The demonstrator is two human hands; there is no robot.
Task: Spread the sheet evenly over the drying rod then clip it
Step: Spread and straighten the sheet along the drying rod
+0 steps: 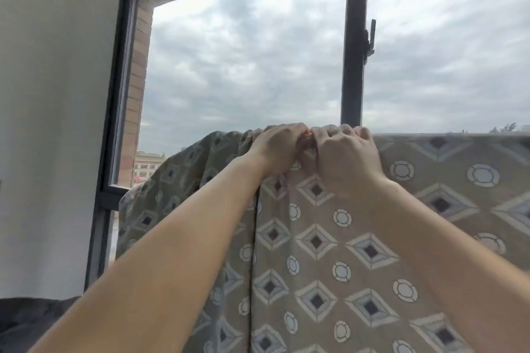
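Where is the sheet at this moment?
In the head view, the patterned sheet hangs across the lower centre and right, before the window. The left hand and right hand grip its top edge together, below the window's dark upright bar.

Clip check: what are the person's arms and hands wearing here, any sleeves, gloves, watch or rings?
The left forearm and right forearm are bare to the frame edge: no sleeves, watch or bracelet. The left hand and right hand are ungloved. A thin pale band, probably a ring, sits on one right-hand finger.
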